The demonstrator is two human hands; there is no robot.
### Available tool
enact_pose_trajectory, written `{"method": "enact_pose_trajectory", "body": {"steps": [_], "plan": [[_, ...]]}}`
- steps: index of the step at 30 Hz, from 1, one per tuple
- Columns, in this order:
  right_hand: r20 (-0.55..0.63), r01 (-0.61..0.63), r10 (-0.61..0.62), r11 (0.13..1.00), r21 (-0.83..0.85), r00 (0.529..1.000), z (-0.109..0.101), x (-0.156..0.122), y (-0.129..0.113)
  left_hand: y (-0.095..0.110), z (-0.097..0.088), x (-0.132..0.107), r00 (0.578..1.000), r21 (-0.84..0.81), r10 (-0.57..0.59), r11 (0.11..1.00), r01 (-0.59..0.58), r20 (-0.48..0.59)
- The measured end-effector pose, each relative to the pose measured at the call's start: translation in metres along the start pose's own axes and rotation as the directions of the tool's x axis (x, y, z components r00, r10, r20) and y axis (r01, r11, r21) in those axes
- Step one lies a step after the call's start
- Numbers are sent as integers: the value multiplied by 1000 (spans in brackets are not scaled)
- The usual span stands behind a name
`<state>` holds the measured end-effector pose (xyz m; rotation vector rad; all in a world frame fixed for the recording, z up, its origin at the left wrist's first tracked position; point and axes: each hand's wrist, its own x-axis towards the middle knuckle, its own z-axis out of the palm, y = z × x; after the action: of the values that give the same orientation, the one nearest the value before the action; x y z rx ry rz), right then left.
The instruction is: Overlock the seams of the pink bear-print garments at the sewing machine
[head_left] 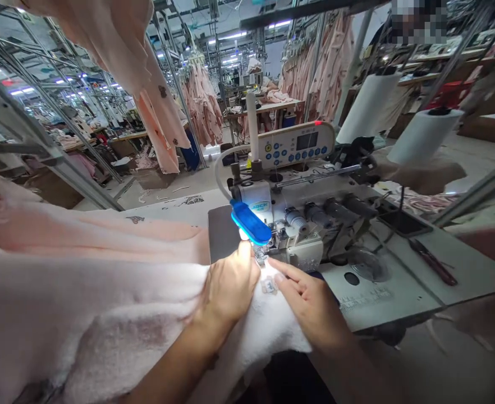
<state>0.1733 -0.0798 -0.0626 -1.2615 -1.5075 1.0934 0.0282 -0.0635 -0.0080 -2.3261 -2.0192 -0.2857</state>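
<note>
- Fleece (142,286): pale pink and white, the piece being worked; it spreads across the lower left, over the table's near edge, and runs beneath both hands up to the machine's stitching area.
- Table (479,264): pale, carrying the machine and reaching out to the right.
- Machine (251,196): a white sewing machine, in front of the hands, with a row of dark knobs on its right part.
- Garment (133,67): pink, hanging at upper left; more pink garments hang farther back.
- Cones (369,106): two, white, upright but leaning in the view, to the right behind the machine.
- Panel (296,147): blue buttons and a small dark screen, at the back of the machine.
- Left hand (233,283): fingers curled, its grip clenched on the fleece just beside the stitching area.
- Right hand (308,300): index finger and thumb touch the fleece near its edge; I cannot tell whether the grip pinches it.
- Guard (251,223): bright blue, just above the fingertips.
- Tool (432,262): reddish handle, lying on the table at right.
- Print (269,285): small, on the fleece between the hands.
</note>
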Motion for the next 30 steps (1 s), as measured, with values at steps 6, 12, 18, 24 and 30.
{"method": "enact_pose_trajectory", "body": {"steps": [6, 12, 18, 24, 30], "plan": [[-22, 10, -10, 1000, 20, 1000, -1, -7, -1, -5, 1, -19, 976, -127, 70, 987, -97, -205], [196, -70, -6, 924, 376, 981, 2, -51, 3, -5, 26, -81, 760, -10, 516, 825, -565, -394], [-128, 134, -114, 978, 162, 985, 19, -30, 33, -17, 21, -86, 748, -132, 479, 796, -591, -460], [228, -63, -8, 951, 304, 974, 17, -54, 28, -4, 37, -101, 764, -138, 405, 835, -533, -501], [206, 28, -74, 975, 219, 976, -5, -75, 1, 7, 49, -117, 757, -185, 253, 879, -440, -602]]}}
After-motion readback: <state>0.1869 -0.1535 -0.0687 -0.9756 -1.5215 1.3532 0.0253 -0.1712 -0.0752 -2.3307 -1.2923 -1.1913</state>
